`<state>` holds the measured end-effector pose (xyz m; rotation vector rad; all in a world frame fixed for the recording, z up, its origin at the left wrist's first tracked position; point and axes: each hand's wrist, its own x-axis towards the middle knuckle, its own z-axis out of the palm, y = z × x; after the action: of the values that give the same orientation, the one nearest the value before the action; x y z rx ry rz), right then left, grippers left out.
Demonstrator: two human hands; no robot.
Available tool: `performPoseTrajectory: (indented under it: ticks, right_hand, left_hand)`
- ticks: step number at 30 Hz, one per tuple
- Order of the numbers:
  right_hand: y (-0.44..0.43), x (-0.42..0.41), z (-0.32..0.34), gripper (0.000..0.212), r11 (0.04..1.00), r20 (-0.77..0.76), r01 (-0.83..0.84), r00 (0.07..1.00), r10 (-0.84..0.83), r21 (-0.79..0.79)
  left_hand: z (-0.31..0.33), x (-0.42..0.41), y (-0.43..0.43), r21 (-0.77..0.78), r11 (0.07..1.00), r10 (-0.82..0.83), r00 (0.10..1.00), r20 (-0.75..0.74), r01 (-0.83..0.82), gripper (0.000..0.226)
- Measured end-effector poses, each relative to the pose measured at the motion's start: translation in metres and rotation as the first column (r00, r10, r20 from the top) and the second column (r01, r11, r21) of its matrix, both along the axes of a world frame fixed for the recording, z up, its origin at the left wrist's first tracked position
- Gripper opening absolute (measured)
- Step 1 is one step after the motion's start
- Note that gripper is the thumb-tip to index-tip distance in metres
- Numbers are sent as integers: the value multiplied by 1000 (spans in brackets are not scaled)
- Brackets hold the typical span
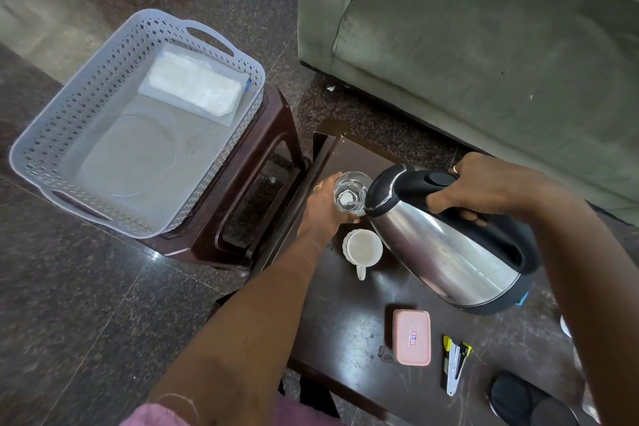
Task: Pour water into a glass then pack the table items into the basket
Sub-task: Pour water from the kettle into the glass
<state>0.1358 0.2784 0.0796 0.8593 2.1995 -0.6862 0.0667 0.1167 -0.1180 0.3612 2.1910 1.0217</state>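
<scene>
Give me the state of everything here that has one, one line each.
Kettle: tilted, lid shut, spout at the glass.
Glass: upright on the table.
Left hand: holds the glass.
Right hand: grips the kettle.
Cup: upright, looks empty.
Pink box: lid on.
Basket: on the stool, holds a packet.

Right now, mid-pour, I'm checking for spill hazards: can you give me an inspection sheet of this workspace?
Surface: dark wooden table, glossy.
Job's things: steel kettle tilted, spout over the glass; grey basket on a brown stool, holding a clear plate and a white packet.
Clutter: white mug, pink lidded box, stapler, black discs.
Hands: left hand grips the glass; right hand grips the kettle's handle.
Cables: nothing seen.
Surroundings: green sofa, speckled stone floor.
</scene>
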Motion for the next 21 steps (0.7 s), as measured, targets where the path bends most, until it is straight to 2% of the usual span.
performPoseTrajectory:
  ticks: [21]
  right_hand:
    - [0, -4, 2, 37, 1000, 12, 2, 1000, -2, 15]
  left_hand:
    - [-1, 0, 0, -5, 1000, 4, 1000, 1, -4, 98]
